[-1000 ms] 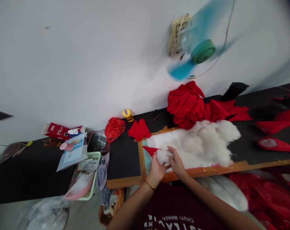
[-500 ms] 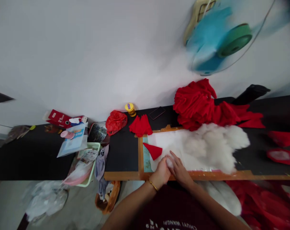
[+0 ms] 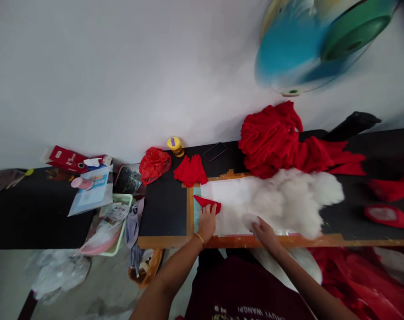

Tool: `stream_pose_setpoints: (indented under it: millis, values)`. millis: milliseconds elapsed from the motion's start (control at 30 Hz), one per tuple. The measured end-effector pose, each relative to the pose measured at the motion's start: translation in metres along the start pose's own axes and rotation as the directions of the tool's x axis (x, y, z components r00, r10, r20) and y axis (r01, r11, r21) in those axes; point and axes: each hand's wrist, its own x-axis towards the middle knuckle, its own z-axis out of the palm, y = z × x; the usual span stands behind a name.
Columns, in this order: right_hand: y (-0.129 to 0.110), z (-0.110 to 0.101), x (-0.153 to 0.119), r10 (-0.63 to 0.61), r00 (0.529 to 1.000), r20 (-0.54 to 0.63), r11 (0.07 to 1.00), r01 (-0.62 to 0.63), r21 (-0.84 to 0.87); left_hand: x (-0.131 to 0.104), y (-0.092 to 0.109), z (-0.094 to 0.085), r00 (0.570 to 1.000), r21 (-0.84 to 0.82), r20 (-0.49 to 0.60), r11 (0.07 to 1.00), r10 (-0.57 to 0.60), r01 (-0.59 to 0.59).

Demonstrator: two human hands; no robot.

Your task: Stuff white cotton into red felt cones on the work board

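My left hand [image 3: 208, 221], with a gold bracelet at the wrist, has its fingers closed on the lower edge of a small red triangular cloth piece [image 3: 211, 203]. That piece lies at the left end of a white sheet [image 3: 230, 189]. In my right hand [image 3: 265, 233] is a tuft of white stuffing [image 3: 249, 219], pinched just above the sheet near the front edge of the table. A large fluffy heap of white stuffing [image 3: 298, 198] spreads to the right of this hand. Several red cloth pieces [image 3: 190, 170] sit together behind the triangular one.
Behind the heap lies a big pile of red cloth [image 3: 272, 138]. Finished-looking red pieces [image 3: 389, 215] lie at the right. A phone [image 3: 215, 152], a yellow-lidded jar [image 3: 175, 146] and a red plastic bag [image 3: 155, 165] stand along the wall. A turning fan [image 3: 295, 49] hangs above.
My hands were together around the white stuffing and have separated. The left moved left to the red triangular cloth piece; the right moved right, keeping the tuft. The view shifted slightly.
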Motion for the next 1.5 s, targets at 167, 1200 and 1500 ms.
stream_pose_setpoints:
  millis: [167,1200,1500]
  values:
    - [-0.036,0.001,-0.014,0.087,0.993,0.081,0.908,-0.113,0.403,0.021,-0.001,-0.007,0.997,-0.244,-0.076,0.97,-0.022,0.002]
    - [-0.186,0.098,-0.032,-0.306,0.939,0.154,0.52,0.029,0.854,-0.043,0.101,-0.163,0.726,-0.374,-0.686,0.834,0.047,-0.406]
    - [-0.242,0.113,-0.048,-0.489,0.872,-0.02,0.72,0.416,0.555,-0.018,0.114,-0.211,0.879,-0.948,-0.312,0.177,-0.36,-0.264]
